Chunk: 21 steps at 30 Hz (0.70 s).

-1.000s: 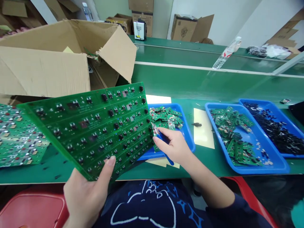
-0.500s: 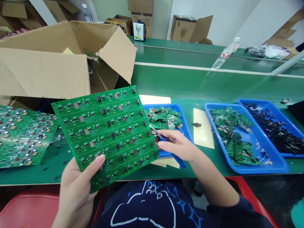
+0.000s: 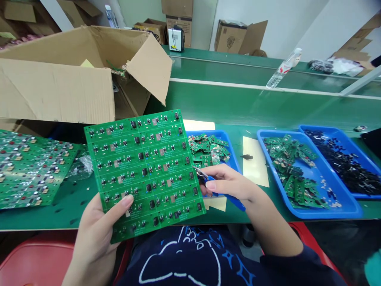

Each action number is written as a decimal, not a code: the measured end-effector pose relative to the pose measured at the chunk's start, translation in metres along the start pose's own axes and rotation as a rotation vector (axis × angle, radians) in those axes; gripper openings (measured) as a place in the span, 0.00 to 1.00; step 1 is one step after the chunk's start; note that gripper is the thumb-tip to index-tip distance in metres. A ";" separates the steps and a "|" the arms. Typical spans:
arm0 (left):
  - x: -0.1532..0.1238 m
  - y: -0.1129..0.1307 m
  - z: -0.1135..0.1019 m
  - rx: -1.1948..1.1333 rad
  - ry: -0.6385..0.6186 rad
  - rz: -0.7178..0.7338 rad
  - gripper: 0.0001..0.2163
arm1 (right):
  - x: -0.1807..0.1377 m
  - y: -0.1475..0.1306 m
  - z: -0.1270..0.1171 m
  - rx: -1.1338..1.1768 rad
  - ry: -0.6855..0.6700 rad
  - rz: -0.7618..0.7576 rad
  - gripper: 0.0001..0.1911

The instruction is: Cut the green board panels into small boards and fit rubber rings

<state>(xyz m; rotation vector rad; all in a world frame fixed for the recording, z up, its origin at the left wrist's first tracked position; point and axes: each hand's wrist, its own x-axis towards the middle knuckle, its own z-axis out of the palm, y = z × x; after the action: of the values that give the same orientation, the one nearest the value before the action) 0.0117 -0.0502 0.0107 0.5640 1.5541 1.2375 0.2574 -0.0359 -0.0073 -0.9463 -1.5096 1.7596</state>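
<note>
A green circuit board panel [image 3: 143,171], made of several rows of small boards, is held up over the bench edge. My left hand [image 3: 101,226] grips its lower left corner, thumb flat on the face. My right hand [image 3: 226,184] is closed round blue-handled cutting pliers [image 3: 235,201]. Their metal jaws are at the panel's right edge, beside a row of black connectors; I cannot tell whether they touch it. Behind the right hand, a blue tray [image 3: 233,151] holds a pile of small cut boards [image 3: 208,149].
More board panels [image 3: 32,171] lie on the left. A large open cardboard box [image 3: 56,91] stands behind them. On the right are a blue tray of small boards [image 3: 321,194] and a tray of black parts [image 3: 345,163]. A plastic bottle [image 3: 281,73] leans at the back.
The panel has turned slightly clockwise and shifted right. My right hand and the pliers have moved a little to the right and down, still near the panel's right edge.
</note>
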 end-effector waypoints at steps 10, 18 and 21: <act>-0.010 0.004 0.004 0.000 0.037 0.085 0.23 | 0.001 0.005 0.011 -0.064 0.148 -0.085 0.13; -0.012 0.007 0.001 -0.006 0.038 0.104 0.26 | 0.002 0.001 0.011 0.004 0.107 -0.140 0.11; -0.005 0.007 -0.002 0.012 0.013 0.088 0.26 | 0.003 -0.001 0.009 0.016 0.077 -0.125 0.12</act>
<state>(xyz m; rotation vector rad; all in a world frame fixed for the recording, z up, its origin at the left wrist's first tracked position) 0.0105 -0.0527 0.0194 0.6389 1.5630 1.3011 0.2485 -0.0384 -0.0056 -0.8819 -1.4716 1.6268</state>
